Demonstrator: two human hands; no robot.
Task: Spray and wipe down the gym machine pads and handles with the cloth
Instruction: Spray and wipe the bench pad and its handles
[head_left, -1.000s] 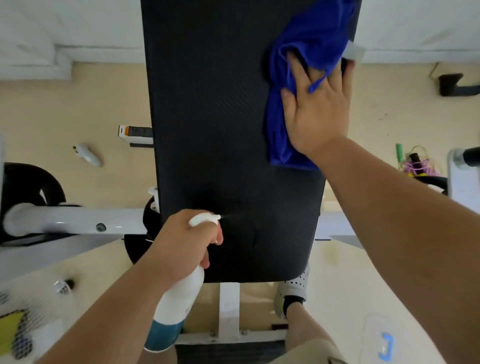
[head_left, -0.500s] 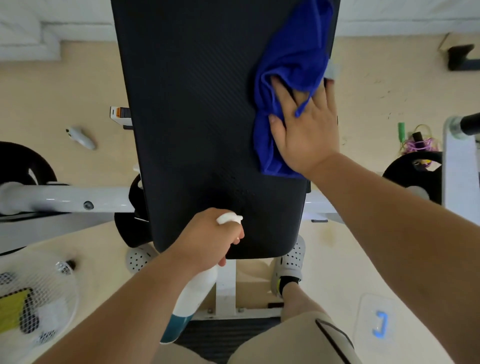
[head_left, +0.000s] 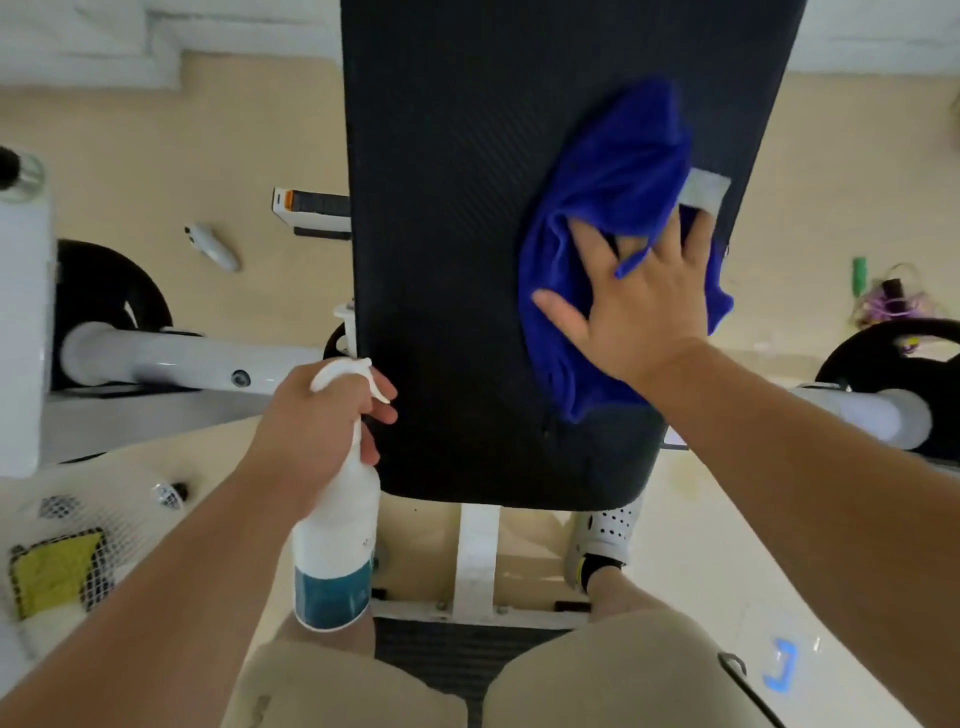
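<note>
Two hands busy: left hand (head_left: 317, 415) clenched round the spray bottle (head_left: 335, 545) neck — likely light, rigid plastic. Beyond it, right hand (head_left: 644, 306) flat and splayed, pressing cloth (head_left: 613, 171) onto pad (head_left: 441, 208) — soft, bunches easily; keep palm over its middle.

Lighting's pretty flat and dimmish with only soft shadows, the black textured bench pad (head_left: 447, 260) goes nearly featureless dark, and the wide lens smears and bends the edges, like the white mesh basket (head_left: 124, 512) bottom left.
</note>
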